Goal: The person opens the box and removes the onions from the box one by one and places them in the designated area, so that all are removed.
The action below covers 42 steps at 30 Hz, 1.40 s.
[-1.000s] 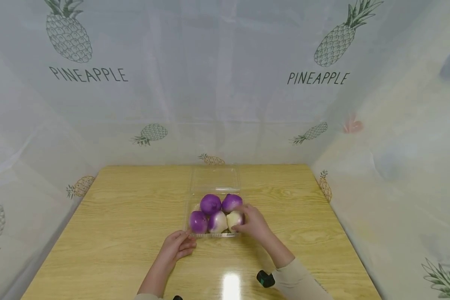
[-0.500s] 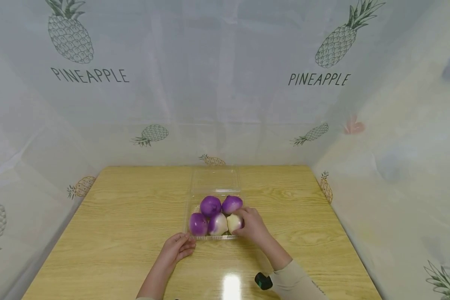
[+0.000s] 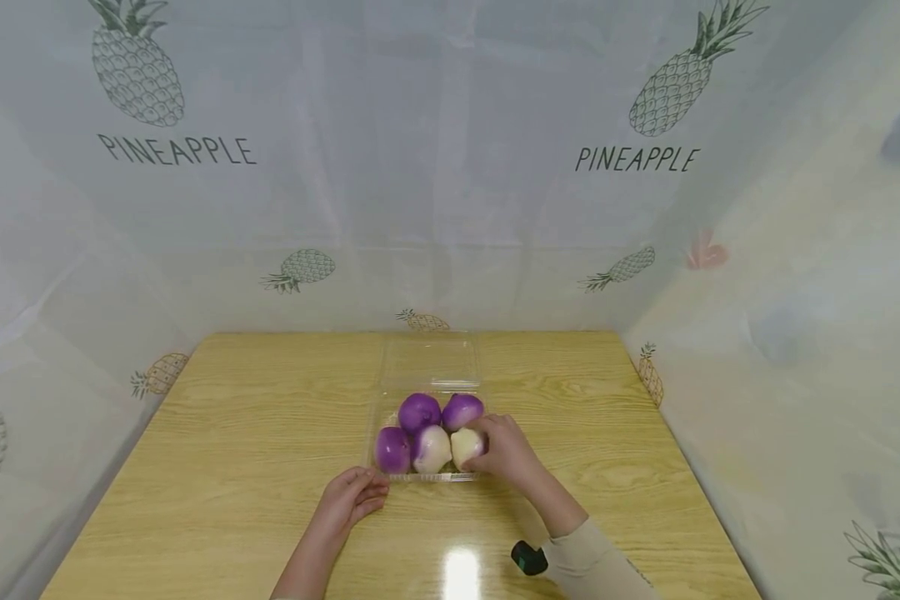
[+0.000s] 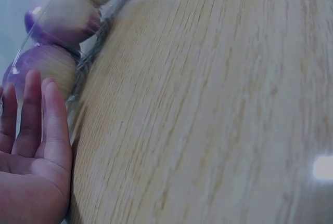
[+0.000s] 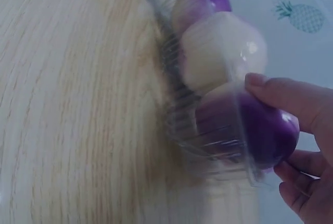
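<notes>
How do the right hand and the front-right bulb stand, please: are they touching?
Touching: in the right wrist view, the right hand holds the front-right bulb, thumb on one side, fingertips on the other.

Right hand (image 3: 506, 450): we see it grip the rightmost pale bulb (image 3: 464, 448).
Left hand (image 3: 348, 500): beside the clear box (image 3: 427, 477), perhaps touching.
Other bulbs (image 3: 420, 412): we count four inside.

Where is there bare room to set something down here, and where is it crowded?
The wooden table is bare left of the clear plastic container as far as the table's left edge, and right of the right hand. Crowded: inside the container, where five turnips sit close together, with the left hand at its near-left corner.
</notes>
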Each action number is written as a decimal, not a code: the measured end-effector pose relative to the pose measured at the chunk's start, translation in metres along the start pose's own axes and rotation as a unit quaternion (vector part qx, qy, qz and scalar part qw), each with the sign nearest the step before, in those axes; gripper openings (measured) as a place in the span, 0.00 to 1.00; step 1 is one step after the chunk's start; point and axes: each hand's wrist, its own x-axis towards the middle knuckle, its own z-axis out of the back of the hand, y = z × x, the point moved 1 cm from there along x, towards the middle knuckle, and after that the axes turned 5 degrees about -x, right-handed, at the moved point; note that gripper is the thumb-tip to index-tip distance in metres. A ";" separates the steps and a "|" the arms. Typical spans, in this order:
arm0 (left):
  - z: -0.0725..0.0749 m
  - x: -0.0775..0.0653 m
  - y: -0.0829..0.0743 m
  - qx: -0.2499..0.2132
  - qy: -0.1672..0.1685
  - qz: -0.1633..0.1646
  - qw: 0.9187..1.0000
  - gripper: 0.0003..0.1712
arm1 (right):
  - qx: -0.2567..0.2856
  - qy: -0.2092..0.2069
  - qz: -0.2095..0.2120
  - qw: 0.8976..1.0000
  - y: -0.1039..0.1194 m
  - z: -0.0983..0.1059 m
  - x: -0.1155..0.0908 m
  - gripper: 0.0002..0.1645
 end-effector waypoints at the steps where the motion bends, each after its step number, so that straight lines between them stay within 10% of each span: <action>1: 0.000 0.000 0.000 -0.003 -0.002 0.000 1.000 0.10 | 0.007 -0.001 0.001 1.000 0.001 0.002 0.000 0.30; 19: 0.004 -0.005 -0.011 0.030 -0.051 -0.009 0.998 0.14 | 0.156 -0.122 -0.114 0.974 -0.003 0.022 -0.011 0.36; 42: 0.044 -0.019 -0.029 -0.009 -0.112 -0.030 0.993 0.10 | 0.259 -0.193 -0.189 0.927 -0.019 -0.006 0.015 0.42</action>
